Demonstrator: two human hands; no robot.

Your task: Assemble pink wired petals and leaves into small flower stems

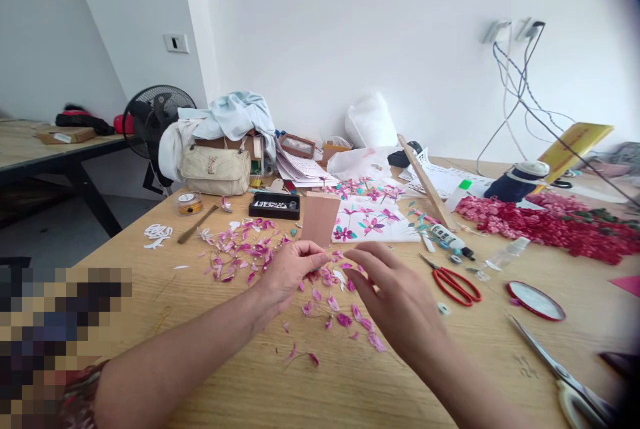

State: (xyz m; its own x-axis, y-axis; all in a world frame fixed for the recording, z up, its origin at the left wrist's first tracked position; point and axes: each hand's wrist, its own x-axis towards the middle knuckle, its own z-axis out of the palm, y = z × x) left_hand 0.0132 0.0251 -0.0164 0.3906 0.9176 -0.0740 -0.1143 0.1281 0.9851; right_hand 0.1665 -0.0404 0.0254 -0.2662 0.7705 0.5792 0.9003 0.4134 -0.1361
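Note:
My left hand (295, 269) is closed in a pinch above the table, thumb pressed to the fingers; what it grips is too small to make out. Just to its right, my right hand (395, 282) is half curled, thumb and fingers apart, and I see nothing held in it. Pink petals (344, 320) lie scattered under and between both hands, several on thin stems. More pink petals (240, 249) spread out left of my left hand. Behind the hands stands a small wooden board (320, 216), beside a white sheet (400, 232) bearing pink and teal flowers.
Red-handled scissors (456, 286), a round red-rimmed dish (536, 300) and large shears (560, 370) lie to the right. A glue bottle (447, 237) and a spray bottle (509, 254) are behind them. A black tray (274, 205) and beige bag (215, 169) stand at back left.

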